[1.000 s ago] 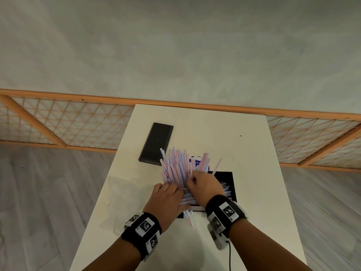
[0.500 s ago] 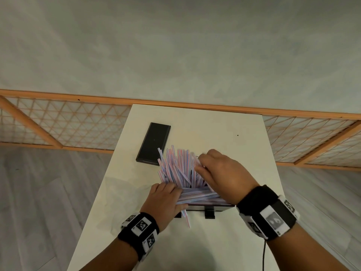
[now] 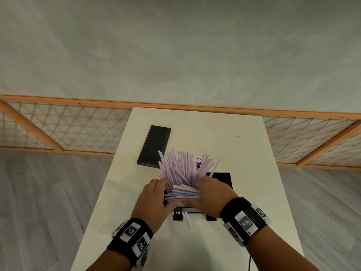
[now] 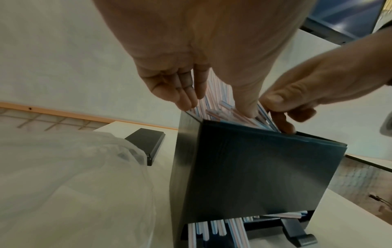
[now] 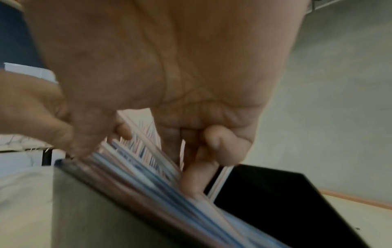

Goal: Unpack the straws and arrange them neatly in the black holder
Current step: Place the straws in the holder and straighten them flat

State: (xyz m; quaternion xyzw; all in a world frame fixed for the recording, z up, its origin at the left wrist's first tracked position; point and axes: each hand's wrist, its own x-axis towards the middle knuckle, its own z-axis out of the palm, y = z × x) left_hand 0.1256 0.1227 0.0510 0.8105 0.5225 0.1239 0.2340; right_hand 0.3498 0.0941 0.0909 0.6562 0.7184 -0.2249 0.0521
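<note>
A thick bunch of pink, blue and white striped straws [image 3: 183,173] stands fanned out in the black holder [image 3: 224,178] near the middle of the white table. My left hand [image 3: 156,196] holds the bunch from its left side, fingers [image 4: 184,94] and thumb on either side of the straws [image 4: 220,107]. From the right, my right hand [image 3: 209,192] grips the bunch, its fingers [image 5: 197,176] curled among the straws [image 5: 148,159] above the holder's wall [image 5: 275,201]. Some straw ends show in the holder's bottom opening [image 4: 212,229]. One straw [image 3: 188,222] pokes out at the front.
A flat black lid [image 3: 154,145] lies on the table [image 3: 254,192] at the far left of the holder. A clear plastic bag [image 4: 74,167] lies left of the holder. A white and blue label [image 3: 198,163] shows behind the straws. A wooden lattice rail runs behind the table.
My right hand has come down from over the top of the bunch to its right near side. The left hand has stayed on the left side of the bunch.
</note>
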